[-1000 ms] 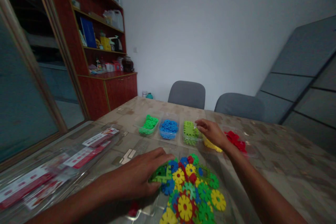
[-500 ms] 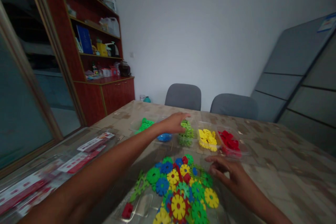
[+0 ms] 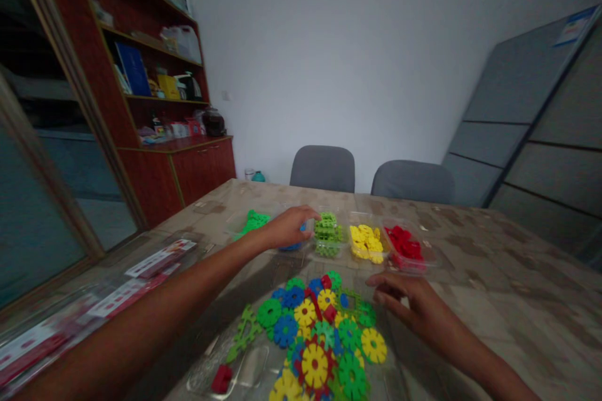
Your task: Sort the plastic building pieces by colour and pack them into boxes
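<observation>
Background: pale, smooth wall (image 3: 329, 62) behind two grey rounded chairs (image 3: 322, 169); reddish wooden shelving (image 3: 202, 169) at left, grey panelled unit (image 3: 498, 94) at right.
Desk (image 3: 489, 244): covering patterned in brown and beige patches.
Mixed pile (image 3: 315, 338): flat, notched discs in yellow, green, blue and red, many with a central hole, heaped on the near part of the desk, on a clear tray (image 3: 254, 366).
Loose pieces: light-green lattice piece (image 3: 247, 329) and chunky red block (image 3: 221, 379), left of the pile.
Clear tubs (image 3: 429, 257): a row of five beyond the pile; from left, green pieces (image 3: 254, 222), blue pieces (image 3: 292, 247), light-green pieces (image 3: 328, 232), yellow pieces (image 3: 365, 242), red pieces (image 3: 405, 247).
Left hand (image 3: 292, 227): above the blue pieces, fingertips just beside the light-green ones; thumb and forefinger parted, with no piece visible between them.
Right hand (image 3: 404, 294): right of the pile, half curled, thumb and fingers apart, grasping nothing visible.
Materials: pieces look like matt moulded plastic; tray and tubs transparent, glossy.
Labels: red-and-white printed packs (image 3: 136, 288) at left and a blue-and-white sticker (image 3: 576, 26) on the panelled unit; lettering illegible.
</observation>
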The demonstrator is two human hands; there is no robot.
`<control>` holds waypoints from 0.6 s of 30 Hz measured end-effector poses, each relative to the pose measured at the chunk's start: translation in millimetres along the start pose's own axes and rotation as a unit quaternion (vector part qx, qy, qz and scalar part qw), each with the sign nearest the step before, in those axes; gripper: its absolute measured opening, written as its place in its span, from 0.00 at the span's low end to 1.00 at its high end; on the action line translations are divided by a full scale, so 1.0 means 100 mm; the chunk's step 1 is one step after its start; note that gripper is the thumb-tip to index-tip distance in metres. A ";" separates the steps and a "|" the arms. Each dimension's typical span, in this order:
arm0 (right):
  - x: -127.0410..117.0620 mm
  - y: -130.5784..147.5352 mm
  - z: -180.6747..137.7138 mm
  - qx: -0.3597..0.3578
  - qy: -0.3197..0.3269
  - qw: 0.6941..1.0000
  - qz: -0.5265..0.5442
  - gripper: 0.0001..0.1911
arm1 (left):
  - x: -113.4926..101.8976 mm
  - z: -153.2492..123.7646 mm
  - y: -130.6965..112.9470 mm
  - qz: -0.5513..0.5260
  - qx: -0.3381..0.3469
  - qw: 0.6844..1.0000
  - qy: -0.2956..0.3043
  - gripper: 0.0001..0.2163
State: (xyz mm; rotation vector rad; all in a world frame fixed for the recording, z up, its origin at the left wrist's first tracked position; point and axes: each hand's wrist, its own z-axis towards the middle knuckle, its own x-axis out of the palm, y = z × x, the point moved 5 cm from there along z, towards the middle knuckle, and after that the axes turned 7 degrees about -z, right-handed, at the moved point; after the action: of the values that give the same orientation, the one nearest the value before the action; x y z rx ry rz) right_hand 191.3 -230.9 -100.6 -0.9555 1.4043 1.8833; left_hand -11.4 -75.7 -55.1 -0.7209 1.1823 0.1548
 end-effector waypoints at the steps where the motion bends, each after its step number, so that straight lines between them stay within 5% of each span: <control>1: 0.01 -0.01 -0.01 0.002 0.020 1.000 -0.008 0.13 | 0.03 -0.13 -0.02 -0.007 0.011 1.000 -0.001 0.15; 5: 0.15 -0.07 -0.09 0.007 0.123 0.991 -0.060 0.09 | 0.17 -0.76 -0.25 -0.084 0.092 0.992 0.006 0.14; 9: 0.25 -0.06 -0.19 0.005 0.117 0.989 -0.095 0.16 | 0.28 -1.28 -0.29 -0.123 0.066 0.989 0.052 0.15; 18: 0.54 0.31 -0.32 0.037 0.203 0.977 -0.061 0.31 | 0.37 -1.41 -0.03 -0.104 -0.024 0.985 0.134 0.21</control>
State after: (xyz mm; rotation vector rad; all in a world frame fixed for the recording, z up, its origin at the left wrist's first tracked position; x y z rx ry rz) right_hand 141.6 -267.7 -134.5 -1.4126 1.5889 1.5905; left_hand -106.6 -170.5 -112.6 -0.9227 1.3532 -0.0924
